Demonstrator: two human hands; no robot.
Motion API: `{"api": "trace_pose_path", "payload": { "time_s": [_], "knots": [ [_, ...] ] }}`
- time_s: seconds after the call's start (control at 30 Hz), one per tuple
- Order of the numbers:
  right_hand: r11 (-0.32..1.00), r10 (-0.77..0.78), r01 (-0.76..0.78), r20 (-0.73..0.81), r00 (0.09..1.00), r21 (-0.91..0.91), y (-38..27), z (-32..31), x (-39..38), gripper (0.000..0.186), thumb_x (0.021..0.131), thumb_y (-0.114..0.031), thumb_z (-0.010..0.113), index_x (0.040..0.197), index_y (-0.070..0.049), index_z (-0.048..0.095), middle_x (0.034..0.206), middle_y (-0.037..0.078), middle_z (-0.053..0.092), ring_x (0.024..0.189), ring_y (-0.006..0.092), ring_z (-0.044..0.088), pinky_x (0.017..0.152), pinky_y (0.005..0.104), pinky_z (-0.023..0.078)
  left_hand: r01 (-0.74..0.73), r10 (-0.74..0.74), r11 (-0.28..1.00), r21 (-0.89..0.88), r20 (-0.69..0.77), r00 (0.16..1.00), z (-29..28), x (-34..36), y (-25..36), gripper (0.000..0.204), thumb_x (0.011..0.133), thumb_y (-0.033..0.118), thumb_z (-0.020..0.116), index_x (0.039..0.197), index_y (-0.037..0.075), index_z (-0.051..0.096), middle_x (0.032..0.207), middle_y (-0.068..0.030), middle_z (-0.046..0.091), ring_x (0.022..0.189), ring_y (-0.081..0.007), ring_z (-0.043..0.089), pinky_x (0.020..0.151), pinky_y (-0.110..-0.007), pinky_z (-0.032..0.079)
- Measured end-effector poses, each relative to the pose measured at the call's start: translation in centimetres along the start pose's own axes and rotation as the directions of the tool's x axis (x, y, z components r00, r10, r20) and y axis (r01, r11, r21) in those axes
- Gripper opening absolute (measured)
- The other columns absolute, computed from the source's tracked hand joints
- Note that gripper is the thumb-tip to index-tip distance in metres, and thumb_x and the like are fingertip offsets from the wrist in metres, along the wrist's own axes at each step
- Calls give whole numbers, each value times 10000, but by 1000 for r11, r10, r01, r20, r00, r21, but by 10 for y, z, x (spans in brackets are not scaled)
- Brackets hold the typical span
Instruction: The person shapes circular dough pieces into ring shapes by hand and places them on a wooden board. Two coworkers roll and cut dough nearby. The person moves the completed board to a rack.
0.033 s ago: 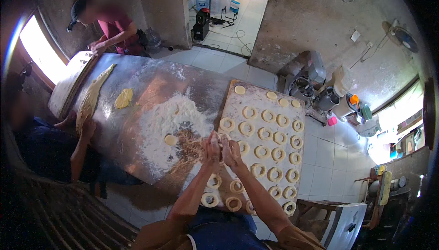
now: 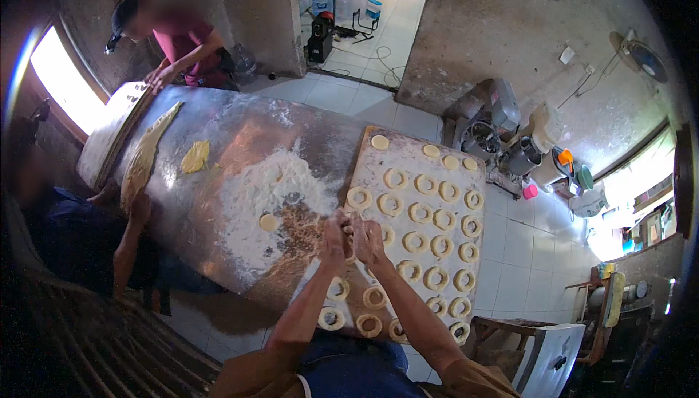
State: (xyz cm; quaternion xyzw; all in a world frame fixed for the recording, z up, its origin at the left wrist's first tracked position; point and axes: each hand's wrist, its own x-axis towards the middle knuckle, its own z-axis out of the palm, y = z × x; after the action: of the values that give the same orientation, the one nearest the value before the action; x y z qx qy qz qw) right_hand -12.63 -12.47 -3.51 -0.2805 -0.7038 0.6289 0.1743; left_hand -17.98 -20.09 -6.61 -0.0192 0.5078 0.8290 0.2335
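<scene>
My left hand and my right hand meet over the left edge of a floured board. Both are floury, with fingers curled together round a small pale piece of dough, mostly hidden by them. Several dough rings lie in rows on the board around my hands. A few flat dough rounds without holes lie along its far edge. To the left, one more flat round rests on a heap of flour on the metal table.
At left, a person in dark blue touches a long dough strip. Another, in dark red, handles a pale board at the far end. A yellow lump sits mid-table. Pots stand at right.
My hands have shifted slightly, and the fingers of my right hand have changed position. The pale dough between them shows less now. The far person's hands have moved a little along the board.
</scene>
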Motion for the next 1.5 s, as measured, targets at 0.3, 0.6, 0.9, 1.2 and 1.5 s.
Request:
{"api": "trace_pose_path", "payload": {
  "time_s": [0.3, 0.6, 0.9, 1.2, 1.5],
  "knots": [
    [957, -150, 175, 122, 981, -230, -20, -55, 59, 572, 995, -389, 381, 646, 24, 567, 549, 55, 515, 514, 127, 419, 489, 326, 382, -64, 63, 998, -3, -200, 978, 59, 72, -32, 318, 949, 396, 424, 934, 108, 558, 723, -33, 576, 614, -220, 561, 548, -362, 478],
    [883, -348, 316, 33, 937, 347, -6, -78, 140, 297, 896, -263, 578, 855, 27, 626, 808, 103, 618, 702, 182, 555, 665, 313, 466, -212, 252, 943, 256, -135, 958, 91, 144, -1, 375, 946, 380, 440, 906, 17, 527, 853, -69, 499, 778, -187, 497, 716, -362, 442],
    [622, -319, 225, 20, 948, -750, -19, -131, 163, 609, 809, -276, 654, 1222, 136, 480, 1209, 298, 518, 1184, 419, 475, 1014, 474, 382, -348, 255, 268, 898, 282, 925, 80, 179, 12, 279, 798, 188, 622, 974, -24, 581, 1005, -242, 585, 1008, -396, 544, 842, -463, 441],
    [184, -494, 264, 143, 858, -947, 54, -211, 264, 323, 832, -87, 512, 1134, 23, 549, 1098, 263, 562, 1092, 413, 520, 986, 487, 394, -402, 315, 127, 907, 347, 883, 98, 181, 11, 288, 748, 185, 671, 971, 11, 618, 1014, -202, 597, 1013, -389, 537, 858, -473, 428],
    [96, -507, 313, 224, 832, -945, 51, -234, 251, 222, 764, -98, 628, 962, -5, 593, 1043, 197, 604, 999, 355, 567, 862, 468, 447, -542, 397, -175, 822, 563, 725, 158, 242, -26, 463, 749, 212, 660, 1157, 27, 543, 1055, -267, 583, 1021, -421, 541, 935, -496, 376]
  ]
}}
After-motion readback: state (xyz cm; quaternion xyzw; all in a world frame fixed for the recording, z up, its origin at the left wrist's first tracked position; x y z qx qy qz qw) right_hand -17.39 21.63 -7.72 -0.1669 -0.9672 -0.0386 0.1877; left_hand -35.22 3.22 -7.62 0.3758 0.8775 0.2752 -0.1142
